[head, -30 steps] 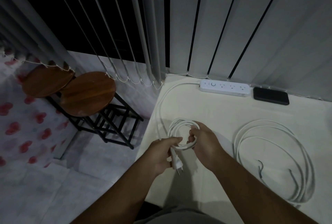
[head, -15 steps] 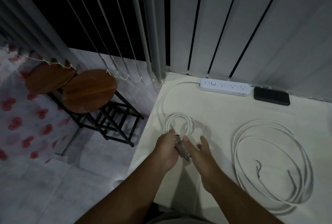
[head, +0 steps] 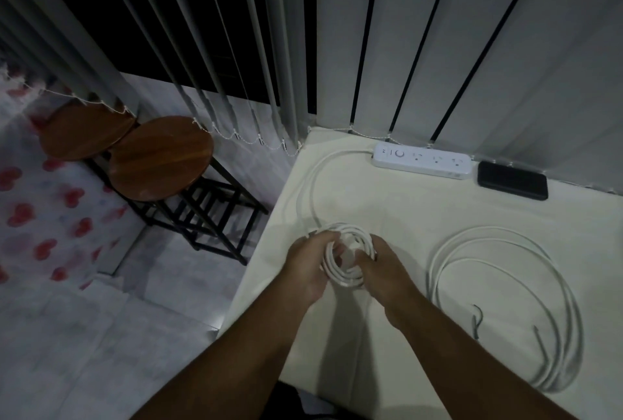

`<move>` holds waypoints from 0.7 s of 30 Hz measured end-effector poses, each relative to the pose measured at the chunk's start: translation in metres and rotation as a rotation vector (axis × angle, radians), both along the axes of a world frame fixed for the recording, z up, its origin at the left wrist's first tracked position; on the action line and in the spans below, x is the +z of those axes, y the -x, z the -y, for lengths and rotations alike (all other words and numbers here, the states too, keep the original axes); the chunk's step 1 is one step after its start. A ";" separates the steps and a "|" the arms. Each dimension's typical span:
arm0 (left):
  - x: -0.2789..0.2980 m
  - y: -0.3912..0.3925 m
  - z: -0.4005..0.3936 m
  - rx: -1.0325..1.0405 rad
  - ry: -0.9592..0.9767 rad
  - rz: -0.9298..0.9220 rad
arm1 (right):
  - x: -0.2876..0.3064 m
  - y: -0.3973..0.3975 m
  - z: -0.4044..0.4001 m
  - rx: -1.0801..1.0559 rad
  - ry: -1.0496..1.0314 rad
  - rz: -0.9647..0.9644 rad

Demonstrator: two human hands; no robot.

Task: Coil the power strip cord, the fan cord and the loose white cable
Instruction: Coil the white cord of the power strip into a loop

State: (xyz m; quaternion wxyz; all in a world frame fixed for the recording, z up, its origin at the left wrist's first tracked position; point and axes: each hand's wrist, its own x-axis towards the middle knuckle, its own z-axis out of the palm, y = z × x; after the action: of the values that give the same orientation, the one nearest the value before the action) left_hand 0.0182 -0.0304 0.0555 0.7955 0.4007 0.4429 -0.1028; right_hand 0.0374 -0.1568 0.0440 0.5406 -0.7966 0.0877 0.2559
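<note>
Two stools (head: 158, 158) off-table, phone (head: 512, 180) beside power strip (head: 423, 161); both hands' (head: 308, 266) grip around coiled cord (head: 347, 273).

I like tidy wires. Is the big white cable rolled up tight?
No. The loose white cable lies in wide, slack loops on the table, both ends free.

The right hand (head: 381, 271), open and off the cord half a second ago, is now gripping the right side of the coil (head: 347, 257). The left hand (head: 310, 264) is now curling over its left side.
</note>
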 end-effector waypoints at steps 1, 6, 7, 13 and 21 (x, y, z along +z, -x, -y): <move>-0.001 -0.006 -0.006 -0.028 0.025 -0.018 | -0.001 -0.004 -0.001 0.034 0.010 0.034; -0.009 -0.025 -0.029 -0.181 0.000 -0.012 | -0.002 -0.020 -0.014 -0.230 -0.051 0.087; -0.010 -0.027 -0.031 -0.182 0.019 0.002 | -0.002 -0.019 -0.018 -0.324 -0.100 0.080; -0.021 -0.042 -0.037 -0.018 0.250 0.022 | -0.003 -0.004 -0.055 -0.722 -0.397 -0.355; -0.036 -0.049 -0.040 -0.011 0.270 0.052 | 0.004 -0.015 -0.062 -0.758 -0.230 -0.455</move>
State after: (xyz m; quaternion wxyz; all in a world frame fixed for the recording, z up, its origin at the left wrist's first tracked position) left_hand 0.0676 0.0092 0.0197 0.8528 0.2950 0.4020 -0.1551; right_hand 0.0527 -0.0948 0.0483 0.6479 -0.5667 0.4605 0.2167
